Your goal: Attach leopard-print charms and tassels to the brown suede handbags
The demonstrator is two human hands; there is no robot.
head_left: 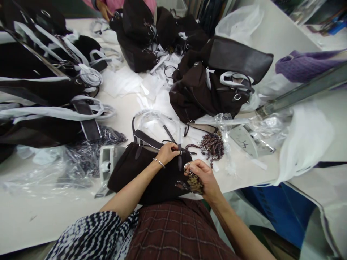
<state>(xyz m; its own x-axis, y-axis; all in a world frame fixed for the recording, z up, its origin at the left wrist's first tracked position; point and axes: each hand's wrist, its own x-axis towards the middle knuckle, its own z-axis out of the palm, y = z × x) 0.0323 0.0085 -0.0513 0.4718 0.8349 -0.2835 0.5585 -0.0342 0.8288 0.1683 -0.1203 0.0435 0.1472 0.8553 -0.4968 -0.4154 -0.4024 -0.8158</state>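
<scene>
A dark brown handbag (157, 180) lies at the table's front edge, its handles pointing away from me. My left hand (168, 153) is closed in a pinch at the bag's upper right, by the base of a handle strap. Just right of it, my right hand (204, 175) grips a metal ring (186, 167) with a gold-brown charm (195, 183) hanging below. The ring is beside the bag's right end; whether it touches the bag I cannot tell. Beyond my right hand lies a pile of braided brown cords (213, 145).
More dark bags (214, 86) lie at the back and along the left (40, 126). A grey tape dispenser (108, 162) stands left of the handbag. White paper scraps (121, 81) and clear plastic (268, 130) are scattered about. Across the table is a person's hand (104, 9).
</scene>
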